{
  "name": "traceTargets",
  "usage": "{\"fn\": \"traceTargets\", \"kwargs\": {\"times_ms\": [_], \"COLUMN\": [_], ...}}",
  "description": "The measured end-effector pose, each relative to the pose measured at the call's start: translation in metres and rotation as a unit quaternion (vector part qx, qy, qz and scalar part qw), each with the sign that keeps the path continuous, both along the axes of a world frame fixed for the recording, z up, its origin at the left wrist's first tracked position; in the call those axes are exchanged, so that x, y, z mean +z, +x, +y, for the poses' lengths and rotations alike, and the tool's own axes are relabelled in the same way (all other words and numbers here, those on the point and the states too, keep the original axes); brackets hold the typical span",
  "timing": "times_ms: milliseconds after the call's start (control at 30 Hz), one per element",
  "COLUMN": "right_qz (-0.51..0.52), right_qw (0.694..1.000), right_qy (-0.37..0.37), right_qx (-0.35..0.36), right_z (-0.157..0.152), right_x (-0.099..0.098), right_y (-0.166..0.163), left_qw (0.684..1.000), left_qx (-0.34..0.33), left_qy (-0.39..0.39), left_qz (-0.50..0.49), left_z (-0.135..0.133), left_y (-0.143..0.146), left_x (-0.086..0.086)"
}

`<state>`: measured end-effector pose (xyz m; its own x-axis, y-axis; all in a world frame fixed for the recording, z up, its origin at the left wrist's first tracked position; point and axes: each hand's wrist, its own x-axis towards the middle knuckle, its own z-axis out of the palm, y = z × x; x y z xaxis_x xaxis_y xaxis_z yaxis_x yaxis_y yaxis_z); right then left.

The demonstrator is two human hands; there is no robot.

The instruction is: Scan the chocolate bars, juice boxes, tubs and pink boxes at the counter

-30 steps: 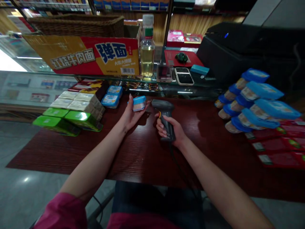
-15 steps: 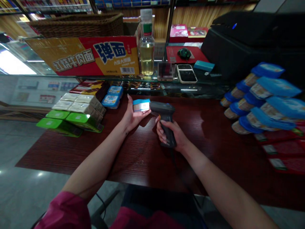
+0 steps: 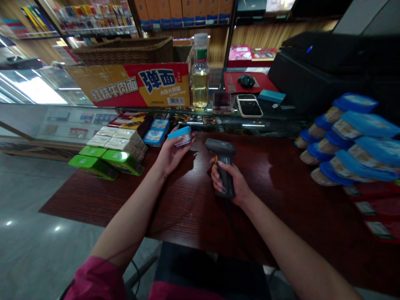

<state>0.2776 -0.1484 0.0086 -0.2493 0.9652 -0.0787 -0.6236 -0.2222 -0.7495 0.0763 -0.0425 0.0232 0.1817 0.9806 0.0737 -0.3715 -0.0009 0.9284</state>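
My left hand (image 3: 172,153) is closed round a small tub with a blue lid (image 3: 180,134), held just above the wooden table. In my right hand (image 3: 229,177) is a dark barcode scanner (image 3: 221,146), gripped by its handle, its head pointing left toward the tub but apart from it. Two blue-lidded tubs (image 3: 155,135) sit side by side just left of my left hand. Beside them are white packs (image 3: 114,139) and green-topped boxes (image 3: 103,158). On the right stand stacked blue-lidded tubs (image 3: 346,137).
Behind the table, a glass shelf holds a noodle carton (image 3: 131,87), a bottle of yellowish liquid (image 3: 200,79), a phone (image 3: 249,106) and a mouse (image 3: 246,81). Red packs (image 3: 375,208) lie at the right edge. A cable (image 3: 233,221) hangs from the scanner.
My left hand has turned the tub and drawn it left, away from the scanner; its printed side faces me less. The scanner stays in my right hand. The camera view has tilted up.
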Motion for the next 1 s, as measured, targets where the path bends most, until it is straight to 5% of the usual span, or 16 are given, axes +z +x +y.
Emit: {"fn": "traceTargets", "kwargs": {"times_ms": [100, 233, 333, 567, 733, 1000], "right_qz": [-0.001, -0.003, -0.012, -0.022, -0.021, -0.023], "right_qw": [1.0, 1.0, 1.0, 1.0, 1.0, 1.0], "right_qy": [0.003, 0.006, 0.007, 0.009, 0.003, 0.004], "right_qx": [-0.011, -0.011, -0.006, -0.01, -0.002, -0.002], "right_z": [0.002, 0.004, 0.004, 0.005, 0.005, 0.003], "right_x": [-0.002, -0.003, -0.003, -0.006, -0.007, -0.002], "right_y": [0.0, -0.001, -0.003, -0.005, -0.004, -0.003], "left_qw": [0.976, 0.859, 0.789, 0.766, 0.71, 0.723], "left_qx": [0.142, 0.376, 0.467, 0.454, 0.435, 0.381], "left_qy": [0.114, 0.199, 0.201, 0.193, 0.248, 0.276], "left_qz": [0.122, 0.285, 0.343, 0.412, 0.495, 0.505], "left_z": [0.006, 0.03, 0.05, 0.073, 0.065, 0.058], "left_y": [-0.013, -0.022, -0.024, -0.027, -0.03, -0.047], "left_x": [0.002, 0.005, 0.01, 0.002, -0.011, -0.015]}}
